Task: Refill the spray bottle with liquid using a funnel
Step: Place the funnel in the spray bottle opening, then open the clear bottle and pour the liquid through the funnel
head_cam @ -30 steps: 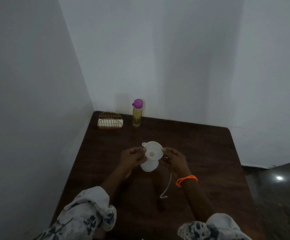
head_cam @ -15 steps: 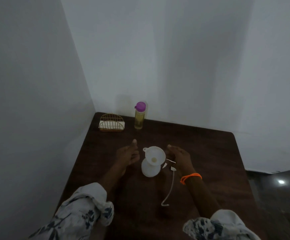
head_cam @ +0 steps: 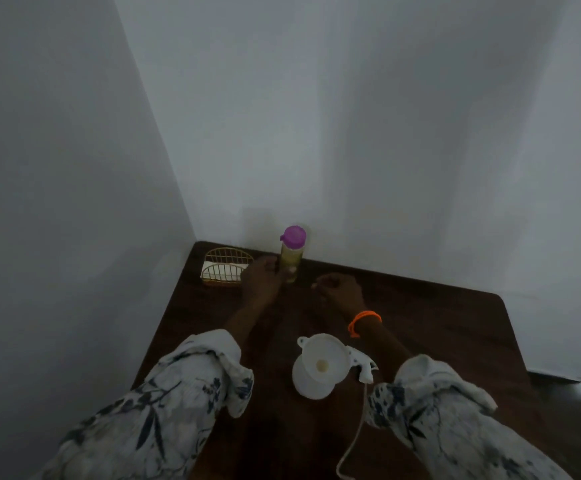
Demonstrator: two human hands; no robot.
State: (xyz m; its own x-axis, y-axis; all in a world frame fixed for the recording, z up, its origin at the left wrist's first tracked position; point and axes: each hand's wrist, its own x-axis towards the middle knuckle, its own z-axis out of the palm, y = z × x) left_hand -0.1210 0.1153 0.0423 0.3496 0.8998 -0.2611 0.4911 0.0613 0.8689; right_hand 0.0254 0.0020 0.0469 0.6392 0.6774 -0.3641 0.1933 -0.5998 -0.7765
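A clear bottle of yellow liquid (head_cam: 292, 259) with a purple cap stands at the table's far edge by the wall. My left hand (head_cam: 259, 280) is against its lower left side, with no fingers wrapped across it. My right hand (head_cam: 339, 291), with an orange band at the wrist, hovers just right of the bottle, fingers curled and holding nothing. Nearer to me, the white funnel (head_cam: 323, 356) sits in the neck of the white spray bottle (head_cam: 308, 386). The white spray head (head_cam: 363, 368) lies to its right, its thin tube (head_cam: 353, 441) trailing toward me.
A gold wire holder (head_cam: 225, 268) with white paper stands at the far left corner of the dark wooden table (head_cam: 438, 334), close to my left hand. White walls enclose the table at the back and left. Floor shows at the right.
Both hands let go of the funnel, which stays in the spray bottle, and reached forward to the purple-capped bottle. The view has tilted, so the funnel now appears lower.
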